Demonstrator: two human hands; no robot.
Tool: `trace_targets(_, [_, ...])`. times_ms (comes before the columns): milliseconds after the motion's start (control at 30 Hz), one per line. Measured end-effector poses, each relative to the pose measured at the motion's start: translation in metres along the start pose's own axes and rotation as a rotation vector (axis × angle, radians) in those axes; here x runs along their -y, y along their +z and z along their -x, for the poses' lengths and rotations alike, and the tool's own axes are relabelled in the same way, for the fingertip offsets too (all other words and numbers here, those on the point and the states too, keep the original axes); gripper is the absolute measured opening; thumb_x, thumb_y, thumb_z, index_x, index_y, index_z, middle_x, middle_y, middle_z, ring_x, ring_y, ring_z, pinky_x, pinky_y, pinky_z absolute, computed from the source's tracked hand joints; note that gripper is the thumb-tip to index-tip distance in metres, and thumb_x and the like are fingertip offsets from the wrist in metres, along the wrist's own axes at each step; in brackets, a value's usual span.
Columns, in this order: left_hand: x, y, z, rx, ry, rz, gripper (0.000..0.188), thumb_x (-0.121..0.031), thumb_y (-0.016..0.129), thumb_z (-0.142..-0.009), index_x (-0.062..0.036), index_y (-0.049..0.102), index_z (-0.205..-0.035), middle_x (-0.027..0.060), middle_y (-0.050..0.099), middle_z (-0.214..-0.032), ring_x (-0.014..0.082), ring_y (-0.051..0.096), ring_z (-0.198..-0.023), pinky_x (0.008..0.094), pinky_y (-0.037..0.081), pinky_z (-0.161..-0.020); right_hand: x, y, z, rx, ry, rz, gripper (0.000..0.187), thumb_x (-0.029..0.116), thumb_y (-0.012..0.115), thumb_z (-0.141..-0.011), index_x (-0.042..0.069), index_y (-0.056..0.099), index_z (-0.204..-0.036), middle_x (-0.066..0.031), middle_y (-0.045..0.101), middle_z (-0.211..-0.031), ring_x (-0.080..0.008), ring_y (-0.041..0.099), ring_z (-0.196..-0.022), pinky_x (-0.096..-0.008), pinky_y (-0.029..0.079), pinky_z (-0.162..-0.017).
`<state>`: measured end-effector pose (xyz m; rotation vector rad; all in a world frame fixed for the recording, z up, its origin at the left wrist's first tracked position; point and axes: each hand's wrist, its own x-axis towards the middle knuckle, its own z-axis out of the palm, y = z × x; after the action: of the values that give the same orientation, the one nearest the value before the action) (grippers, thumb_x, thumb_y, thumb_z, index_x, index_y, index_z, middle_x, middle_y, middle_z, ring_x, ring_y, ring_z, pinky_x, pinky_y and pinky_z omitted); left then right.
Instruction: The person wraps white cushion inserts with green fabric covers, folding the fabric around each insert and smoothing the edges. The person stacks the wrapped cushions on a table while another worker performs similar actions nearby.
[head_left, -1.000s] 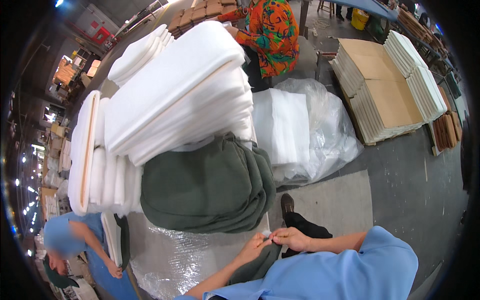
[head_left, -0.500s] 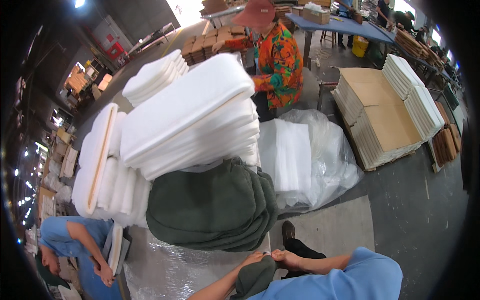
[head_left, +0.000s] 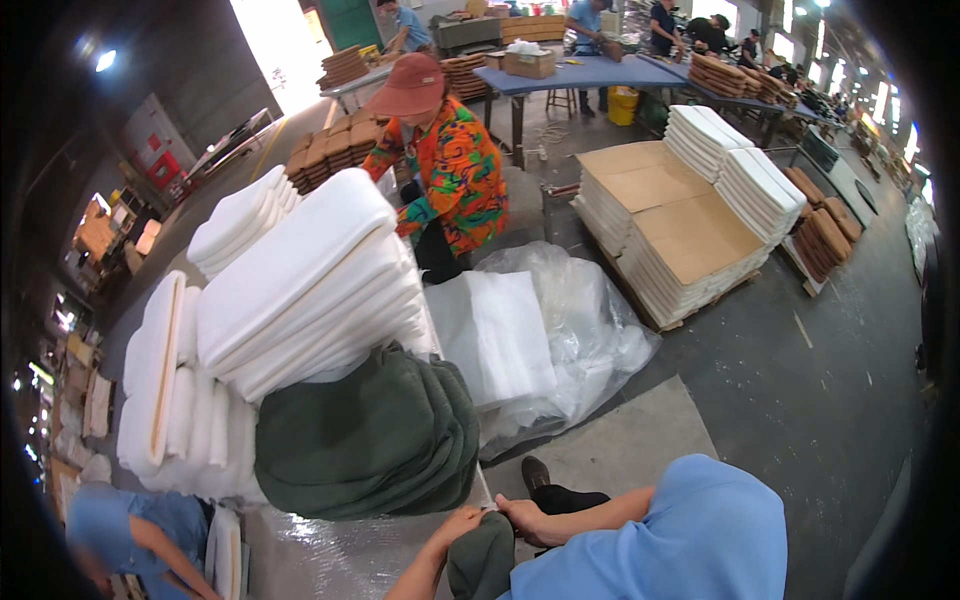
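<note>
A dark green fabric cover (head_left: 482, 558) hangs near my body at the table's front edge. My left hand (head_left: 462, 522) is closed on its upper edge. Close beside it, my right hand (head_left: 522, 517) pinches the same edge. Something small and pale shows between the hands, too small to name. Just beyond them lies a pile of dark green fabric covers (head_left: 360, 435), rounded and stacked loosely. Behind that pile, long white padded cushions (head_left: 300, 270) are stacked high, and more white pads (head_left: 150, 370) stand on edge to the left.
The table (head_left: 330, 545) has a shiny plastic surface. Right of it are clear plastic wrapping (head_left: 600, 310) and a pallet stack topped with brown cardboard (head_left: 690, 235). One co-worker in a patterned shirt (head_left: 465, 170) stands beyond the cushions; another in blue (head_left: 170, 540) is at the lower left.
The view has swung to the right and tilted up, so the stacks appear further left. Both hands still hold the green cover's edge. The co-worker in the patterned shirt has bent an arm inward.
</note>
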<state>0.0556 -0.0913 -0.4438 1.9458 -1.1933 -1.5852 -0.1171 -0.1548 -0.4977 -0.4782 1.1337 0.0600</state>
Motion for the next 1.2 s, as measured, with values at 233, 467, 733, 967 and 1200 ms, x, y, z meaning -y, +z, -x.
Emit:
trace_targets(233, [0.005, 0.002, -0.019, -0.019, -0.057, -0.121, 0.066, -0.058, 0.06, -0.102, 0.0056, 0.076, -0.097, 0.029, 0.073, -0.096, 0.0422, 0.072, -0.093, 0.0489, 0.053, -0.084, -0.013, 0.01, -0.044, -0.142, 0.094, -0.218, 0.063, 0.051, 0.055, -0.109, -0.008, 0.067, -0.127, -0.0213, 0.069, -0.133, -0.0313, 0.069, -0.116, -0.0458, 0.054, -0.097])
trace_targets(467, [0.033, 0.009, -0.041, -0.069, 0.106, -0.223, 0.063, -0.061, 0.054, -0.103, -0.0036, 0.08, -0.101, 0.032, 0.072, -0.101, 0.0487, 0.069, -0.101, 0.0544, 0.051, -0.092, -0.018, 0.001, -0.062, -0.264, -0.176, 0.816, 0.076, 0.066, 0.051, -0.103, -0.002, 0.072, -0.127, -0.0294, 0.067, -0.134, -0.0404, 0.066, -0.126, -0.0486, 0.051, -0.1])
trace_targets(733, [0.053, 0.011, -0.066, 0.091, 0.142, -0.509, 0.051, -0.051, 0.049, -0.106, -0.0124, 0.074, -0.129, 0.0287, 0.073, -0.114, 0.0457, 0.068, -0.11, 0.0528, 0.051, -0.1, -0.024, 0.0, -0.07, -0.246, -0.264, 0.984, 0.065, 0.064, 0.041, -0.104, 0.02, 0.06, -0.148, -0.0296, 0.069, -0.128, -0.0452, 0.064, -0.125, -0.0501, 0.05, -0.103])
trace_targets(967, [0.053, 0.018, 0.015, -0.17, 0.003, 0.271, 0.025, -0.028, 0.068, -0.099, -0.0033, 0.069, -0.103, 0.0213, 0.073, -0.098, 0.0389, 0.069, -0.094, 0.0427, 0.053, -0.088, -0.024, 0.006, -0.069, -0.353, -0.19, 0.662, 0.083, 0.066, 0.036, -0.105, -0.007, 0.074, -0.117, -0.0357, 0.066, -0.13, -0.0482, 0.059, -0.131, -0.0518, 0.045, -0.108])
trace_targets(1200, [0.116, 0.051, 0.117, 0.043, -0.441, 0.649, 0.057, -0.034, 0.066, -0.106, 0.0067, 0.059, -0.145, 0.0182, 0.064, -0.145, 0.0268, 0.056, -0.135, 0.0383, 0.048, -0.11, -0.001, 0.006, -0.012, -0.324, -0.211, 0.575, 0.081, 0.064, 0.039, -0.105, -0.01, 0.072, -0.117, -0.0373, 0.068, -0.123, -0.0492, 0.061, -0.126, -0.0529, 0.045, -0.105])
